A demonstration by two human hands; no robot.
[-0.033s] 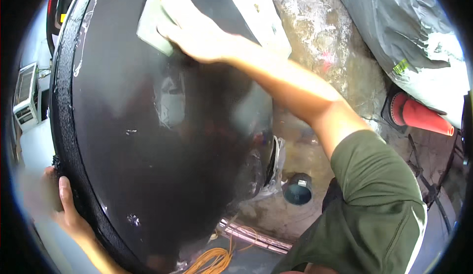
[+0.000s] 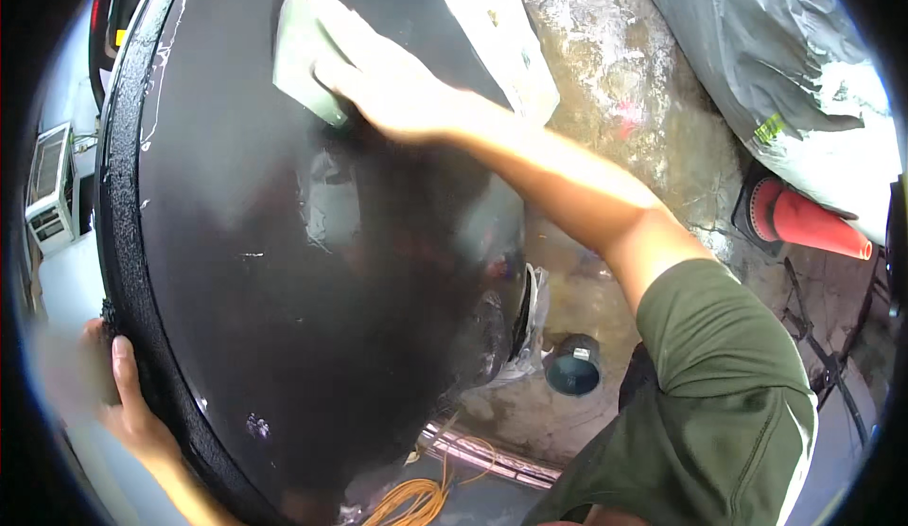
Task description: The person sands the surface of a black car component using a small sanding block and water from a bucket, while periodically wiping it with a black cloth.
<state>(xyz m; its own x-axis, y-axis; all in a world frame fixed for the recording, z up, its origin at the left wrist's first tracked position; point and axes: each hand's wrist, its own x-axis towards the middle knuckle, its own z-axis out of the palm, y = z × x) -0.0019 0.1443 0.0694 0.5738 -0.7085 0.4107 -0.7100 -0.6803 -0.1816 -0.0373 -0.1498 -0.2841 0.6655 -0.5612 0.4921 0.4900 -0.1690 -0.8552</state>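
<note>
A large dark, glossy curved vehicle panel (image 2: 255,327) spreads out in front of me, wet in places. My right hand (image 2: 378,77) lies on a pale green rectangular pad (image 2: 307,62) and presses it flat on the panel's far part, thumb along its near side. At the near left, my left hand (image 2: 132,403) is beside the panel's black, bumpy rim (image 2: 123,214), thumb up and fingers curled. A small rough black thing (image 2: 107,316) shows at its fingertips. What the left hand holds is blurred and partly hidden.
White sheeting (image 2: 506,53) lies along the panel's right edge. Farther right are a grey plastic cover (image 2: 747,43) and a red cone (image 2: 813,226) on its side. A dark bucket (image 2: 573,375) stands on the floor near an orange cord (image 2: 411,502).
My right hand and the pale green pad have slid a short way nearer and to the right over the panel. The left hand has stayed in place.
</note>
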